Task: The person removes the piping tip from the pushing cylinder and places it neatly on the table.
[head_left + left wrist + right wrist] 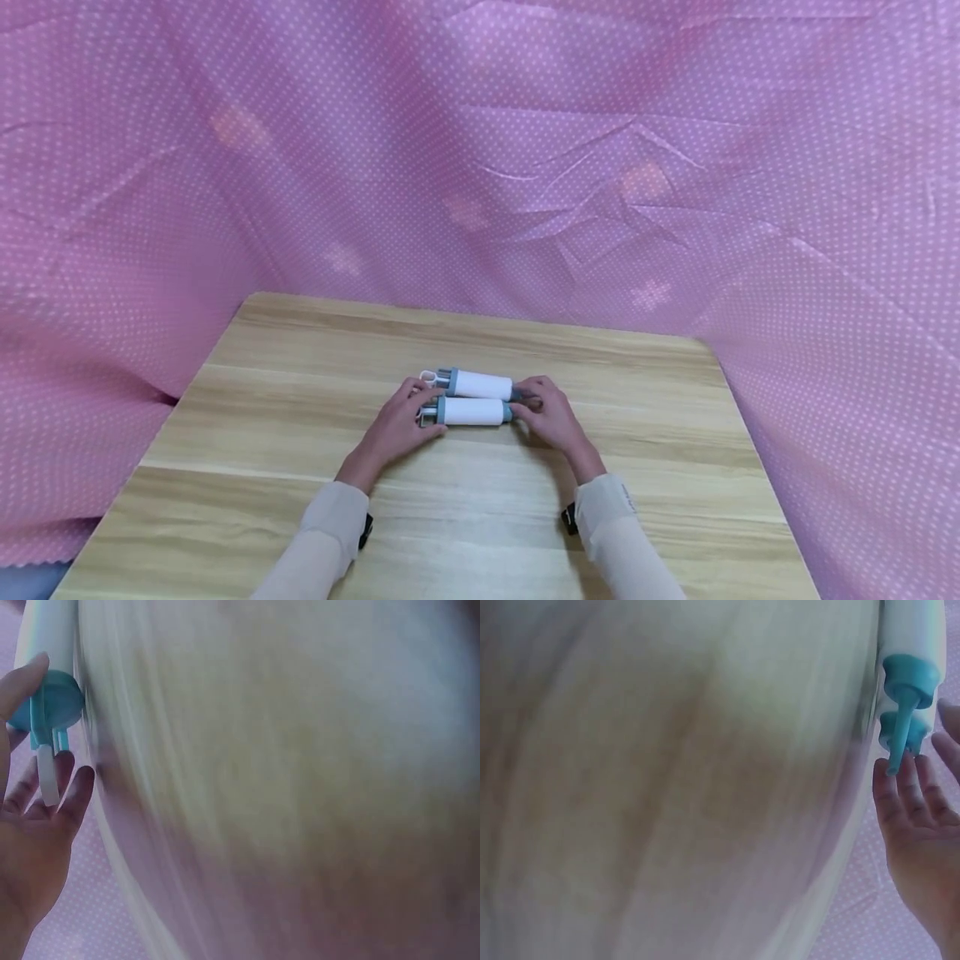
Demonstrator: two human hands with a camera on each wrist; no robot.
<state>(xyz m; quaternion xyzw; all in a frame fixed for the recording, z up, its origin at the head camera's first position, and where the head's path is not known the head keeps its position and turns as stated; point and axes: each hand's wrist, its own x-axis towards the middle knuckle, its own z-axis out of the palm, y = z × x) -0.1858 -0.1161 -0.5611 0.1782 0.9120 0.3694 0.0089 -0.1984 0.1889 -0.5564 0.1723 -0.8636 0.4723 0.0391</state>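
Note:
Two white syringe-like tubes with teal ends lie side by side across the table: a near tube [472,412] and a far tube [482,385]. Their handle ends point left and their tapered nozzles right. My left hand [393,423] is spread about the handle ends. In the left wrist view its thumb touches a teal collar [64,701], and the other fingers lie loosely under a pale handle [48,776]. My right hand [551,415] is at the nozzle ends. In the right wrist view its straight fingers touch a teal nozzle [902,727], with the thumb apart.
The tubes lie on a light wood-grain table [480,517], towards its far side. Pink dotted cloth [450,167] hangs behind the table and along both sides. Each cuff has a dark device at the wrist.

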